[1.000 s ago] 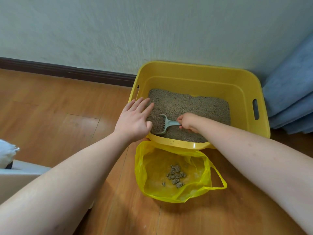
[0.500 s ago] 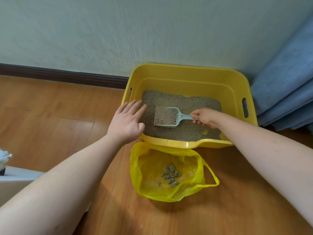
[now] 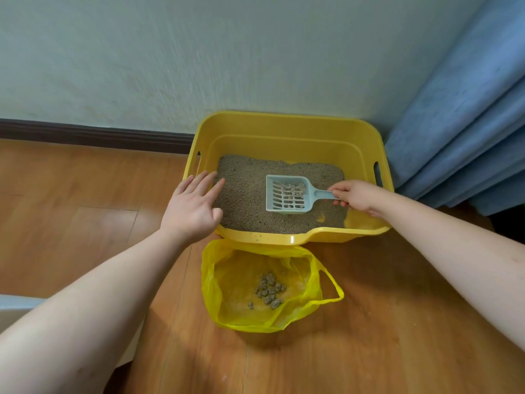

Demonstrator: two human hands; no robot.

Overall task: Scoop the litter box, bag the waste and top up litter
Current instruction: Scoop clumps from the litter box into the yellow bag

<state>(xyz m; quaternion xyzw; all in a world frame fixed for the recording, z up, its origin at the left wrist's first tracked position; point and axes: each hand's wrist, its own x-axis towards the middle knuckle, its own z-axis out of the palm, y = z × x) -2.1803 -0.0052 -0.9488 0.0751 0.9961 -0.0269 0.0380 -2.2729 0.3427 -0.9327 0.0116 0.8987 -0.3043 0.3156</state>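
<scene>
Litter sifted from scoop [image 3: 287, 196]; right hand [image 3: 353, 194] grips handle, left hand [image 3: 193, 207] flat on box rim [image 3: 284, 238].

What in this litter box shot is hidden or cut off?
- Pale object, head view: cut off by the left edge and covered by the left forearm.
- Scoop handle end: hidden inside the right hand.
- Litter box floor: buried under litter.

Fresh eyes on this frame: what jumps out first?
The yellow litter box against the wall, with the right hand holding a pale blue scoop over the litter, a few clumps in it. The left hand rests open on the box's left rim. In front, on the wood floor, a yellow bag holds clumps.
</scene>
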